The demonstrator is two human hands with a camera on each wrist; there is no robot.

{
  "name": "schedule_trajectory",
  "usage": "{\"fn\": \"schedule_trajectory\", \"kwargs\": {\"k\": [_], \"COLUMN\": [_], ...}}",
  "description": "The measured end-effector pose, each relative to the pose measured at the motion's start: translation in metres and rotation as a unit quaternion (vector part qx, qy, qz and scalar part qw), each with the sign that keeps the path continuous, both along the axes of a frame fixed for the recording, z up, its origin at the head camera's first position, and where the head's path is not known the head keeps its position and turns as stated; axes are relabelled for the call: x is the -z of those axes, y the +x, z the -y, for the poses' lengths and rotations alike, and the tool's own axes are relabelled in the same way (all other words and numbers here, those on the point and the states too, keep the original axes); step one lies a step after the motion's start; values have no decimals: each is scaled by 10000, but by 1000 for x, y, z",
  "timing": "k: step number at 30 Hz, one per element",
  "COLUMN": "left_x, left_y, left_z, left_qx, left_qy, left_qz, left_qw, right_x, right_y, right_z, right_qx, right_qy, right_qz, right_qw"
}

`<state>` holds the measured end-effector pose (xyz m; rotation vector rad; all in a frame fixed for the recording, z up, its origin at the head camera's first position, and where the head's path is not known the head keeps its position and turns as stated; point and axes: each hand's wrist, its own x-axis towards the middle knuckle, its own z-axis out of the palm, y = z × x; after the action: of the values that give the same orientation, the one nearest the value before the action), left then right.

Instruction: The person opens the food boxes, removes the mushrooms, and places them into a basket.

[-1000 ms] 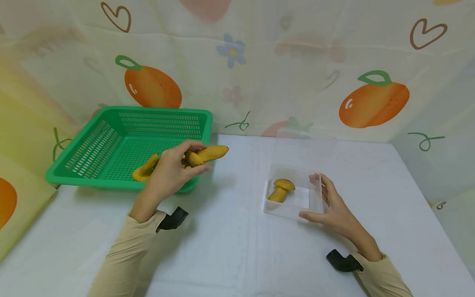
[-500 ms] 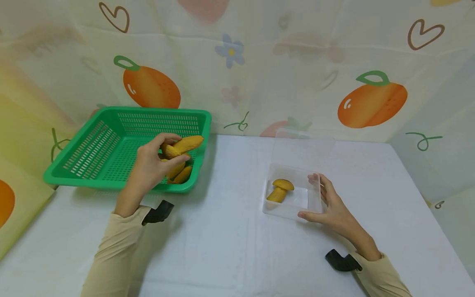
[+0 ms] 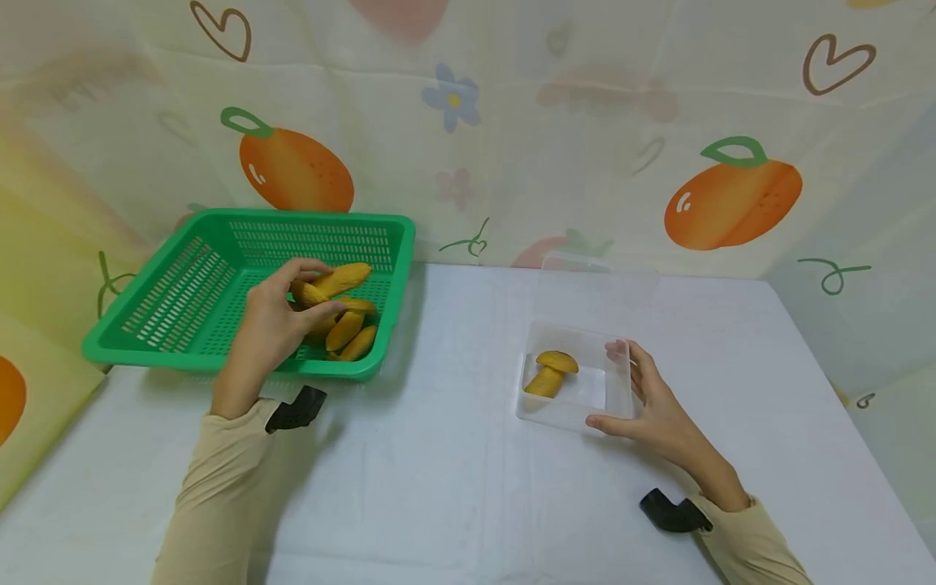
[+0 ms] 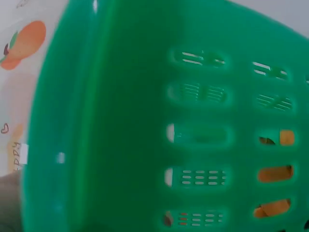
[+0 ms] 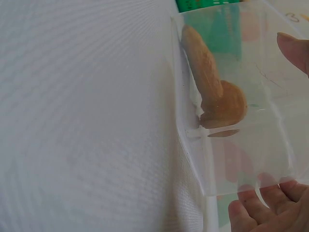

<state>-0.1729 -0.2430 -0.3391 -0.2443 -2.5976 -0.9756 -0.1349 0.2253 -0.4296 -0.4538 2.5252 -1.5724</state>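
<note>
My left hand (image 3: 274,317) is over the green basket (image 3: 146,357), thumb and fingers curled round a yellow-brown mushroom (image 3: 344,279) whose stem points right. Several more mushrooms (image 3: 347,329) lie below it in the basket's right part. In the left wrist view the basket's slotted wall (image 4: 135,121) fills most of the picture. My right hand (image 3: 658,406) grips the right side of a clear plastic box (image 3: 566,416), thumb at the near side and fingers at the far side. One mushroom (image 3: 552,374) lies inside the box, also visible through its wall in the right wrist view.
Behind the box its clear lid (image 3: 595,292) stands open toward the back. A white cloth (image 3: 439,471) covers the table. A curtain printed with fruit (image 3: 512,122) hangs along the table's back edge.
My left hand has carried its mushroom leftward from the basket's right rim to over the inside of the basket. My right hand and the box have stayed in place.
</note>
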Motion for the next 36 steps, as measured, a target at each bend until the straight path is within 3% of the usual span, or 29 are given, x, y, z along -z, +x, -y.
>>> {"fn": "schedule_trajectory", "kwargs": {"k": [9,24,36], "left_x": [0,4,4], "left_y": [-1,-6,-8], "left_z": [7,20,19], "left_qx": [-68,378,43], "left_qy": [-141,-499,-634], "left_qz": [498,1163,1571], "left_qw": [9986,9912,9855], "right_x": [1,2,2], "right_y": [-1,-1,-1], "right_z": [0,0,0], "right_qx": [2,30,52], "right_qy": [0,15,42], "right_qz": [-46,-31,4], "right_qw": [10000,10000,10000]}}
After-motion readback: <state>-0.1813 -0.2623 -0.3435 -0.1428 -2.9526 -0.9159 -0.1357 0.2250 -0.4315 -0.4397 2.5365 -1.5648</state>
